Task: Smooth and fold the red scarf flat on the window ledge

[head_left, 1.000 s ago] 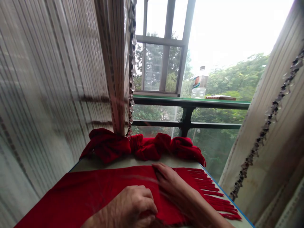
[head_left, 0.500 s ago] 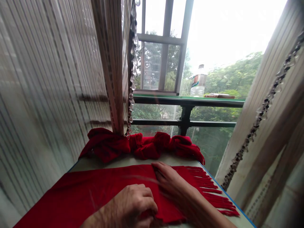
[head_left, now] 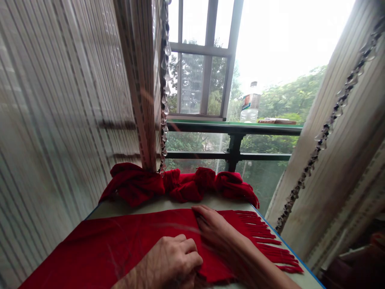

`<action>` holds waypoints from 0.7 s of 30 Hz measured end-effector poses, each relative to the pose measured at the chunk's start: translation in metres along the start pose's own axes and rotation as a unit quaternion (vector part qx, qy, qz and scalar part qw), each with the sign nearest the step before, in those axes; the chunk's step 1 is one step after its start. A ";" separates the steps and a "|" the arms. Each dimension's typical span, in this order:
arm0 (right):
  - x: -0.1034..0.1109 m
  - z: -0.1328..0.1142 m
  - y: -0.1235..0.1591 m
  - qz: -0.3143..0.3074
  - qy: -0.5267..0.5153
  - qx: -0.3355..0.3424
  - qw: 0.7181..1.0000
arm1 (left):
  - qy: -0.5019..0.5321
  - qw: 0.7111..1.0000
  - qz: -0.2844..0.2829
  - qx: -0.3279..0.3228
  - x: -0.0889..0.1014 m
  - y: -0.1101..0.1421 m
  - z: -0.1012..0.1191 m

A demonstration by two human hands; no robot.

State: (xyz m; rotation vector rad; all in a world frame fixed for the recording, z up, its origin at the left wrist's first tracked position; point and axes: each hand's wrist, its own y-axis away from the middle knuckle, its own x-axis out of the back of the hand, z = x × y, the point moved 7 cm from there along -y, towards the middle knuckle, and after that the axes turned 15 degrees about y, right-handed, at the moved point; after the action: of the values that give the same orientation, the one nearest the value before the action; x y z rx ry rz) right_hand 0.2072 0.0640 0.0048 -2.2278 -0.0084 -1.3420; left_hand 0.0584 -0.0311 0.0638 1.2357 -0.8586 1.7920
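Note:
A red fringed scarf (head_left: 126, 237) lies flat along the table, its tassels spread toward the right edge. My right hand (head_left: 209, 218) reaches across it and is closed on the scarf's far edge, fingertips partly hidden. Nearer to me, my left hand (head_left: 177, 257) is curled closed on the scarf by its near edge; its fingertips are tucked out of sight. Between the hands the cloth shows a crosswise line like a fold. A second red cloth (head_left: 192, 186) lies bunched across the table's far end.
The pale table (head_left: 177, 204) has a blue edge. Sheer striped curtains (head_left: 75, 120) with bead strings (head_left: 321, 138) hang on both sides. Beyond stands a dark railing (head_left: 198, 127), with a plastic bottle (head_left: 250, 103) and a flat brown object (head_left: 276, 121) on the ledge by the window.
My left hand has shifted slightly to the right. The right-hand curtain now sits further left in view. My right hand and the scarf look the same.

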 end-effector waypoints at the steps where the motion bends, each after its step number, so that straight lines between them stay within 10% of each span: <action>1: 0.000 0.000 0.000 -0.001 -0.001 0.002 1.000 | -0.001 1.000 0.003 -0.012 0.000 0.000 0.000; 9: -0.003 0.002 -0.002 -0.002 -0.004 0.012 1.000 | -0.076 0.974 0.153 -0.148 -0.005 0.006 0.005; 21: -0.007 0.005 -0.007 -0.002 -0.001 0.008 1.000 | -0.143 0.945 0.268 -0.117 -0.014 0.002 0.007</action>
State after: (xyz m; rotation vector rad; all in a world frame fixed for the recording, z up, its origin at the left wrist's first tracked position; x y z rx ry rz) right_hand 0.2056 0.0738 -0.0001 -2.2160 -0.0247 -1.3376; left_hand 0.0625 -0.0418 0.0523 1.1941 -1.6547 1.8614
